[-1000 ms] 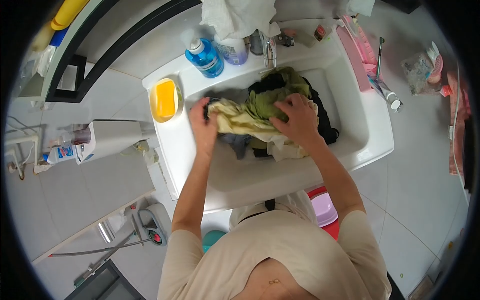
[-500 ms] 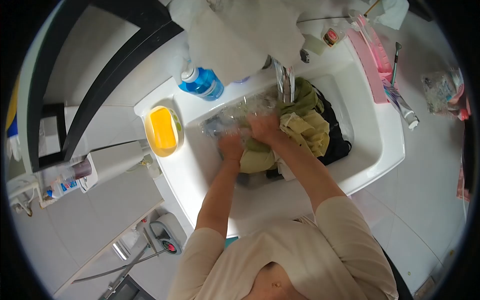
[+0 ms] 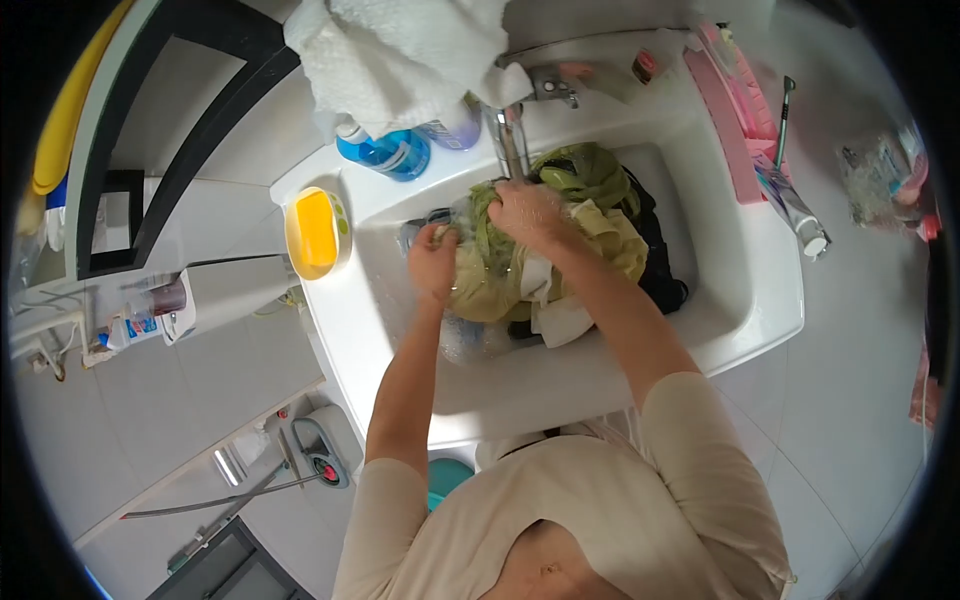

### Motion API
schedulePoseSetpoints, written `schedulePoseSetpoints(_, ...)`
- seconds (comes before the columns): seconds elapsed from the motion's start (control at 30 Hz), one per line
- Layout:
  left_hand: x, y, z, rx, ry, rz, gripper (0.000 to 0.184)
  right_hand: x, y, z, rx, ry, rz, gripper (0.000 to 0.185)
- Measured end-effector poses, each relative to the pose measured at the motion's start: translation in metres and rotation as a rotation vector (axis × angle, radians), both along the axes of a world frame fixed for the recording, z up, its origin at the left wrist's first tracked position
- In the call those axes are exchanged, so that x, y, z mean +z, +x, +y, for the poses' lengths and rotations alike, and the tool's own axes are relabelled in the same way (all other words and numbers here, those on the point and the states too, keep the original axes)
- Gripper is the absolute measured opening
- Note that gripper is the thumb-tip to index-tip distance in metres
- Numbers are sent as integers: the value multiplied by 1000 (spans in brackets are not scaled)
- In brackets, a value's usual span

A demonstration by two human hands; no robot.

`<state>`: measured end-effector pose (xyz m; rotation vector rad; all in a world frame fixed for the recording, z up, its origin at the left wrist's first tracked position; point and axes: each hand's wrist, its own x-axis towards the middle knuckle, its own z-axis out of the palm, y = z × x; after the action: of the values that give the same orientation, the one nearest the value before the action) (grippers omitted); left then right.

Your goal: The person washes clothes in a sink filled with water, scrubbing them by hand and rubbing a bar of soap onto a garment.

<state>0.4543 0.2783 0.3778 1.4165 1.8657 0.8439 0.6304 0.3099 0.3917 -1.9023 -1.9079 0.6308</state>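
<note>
Since the cloth [image 3: 478, 293] looked heavy, best gripped mid-fold, the left hand [image 3: 432, 264] pinched its nine-o'clock edge, right hand's [image 3: 530, 215] grip unclear.

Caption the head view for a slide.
Left hand and right hand on yellow-green cloth in a white sink, near the faucet.

Left grip [image 3: 433, 262] pinches greenish cloth [image 3: 485, 288] in sink [image 3: 560, 392], right grip [image 3: 530, 215] perhaps too.
</note>
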Motion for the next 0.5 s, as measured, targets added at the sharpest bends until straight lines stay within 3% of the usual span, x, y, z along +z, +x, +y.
schedulePoseSetpoints(0.03, -19, -10, -2, 72, -31, -321, 24, 7, 14, 1, 67, -72, -14, 26)
schedulePoseSetpoints(0.13, 44, 7, -17, 212, -143, -695, 19, 44, 47, -22, -31, 34, 175, 25)
schedulePoseSetpoints(0.23, 109, 28, -26, 213, -184, -917, 17, 89, 85, -42, -39, 157, 190, 27)
schedulePoseSetpoints(0.3, 124, 33, -30, 141, -168, -1072, 18, 102, 108, -59, -67, 260, 238, 26)
schedulePoseSetpoints(0.37, 125, 40, -31, 157, -102, -1095, 18, 104, 136, -69, -97, 410, 284, 28)
schedulePoseSetpoints(0.47, 82, 36, -30, 96, -57, -980, 29, 91, 177, -80, -194, 227, 99, 24)
schedulePoseSetpoints(0.5, 70, 36, -34, 40, -78, -877, 31, 69, 194, -85, -107, 200, 0, 37)
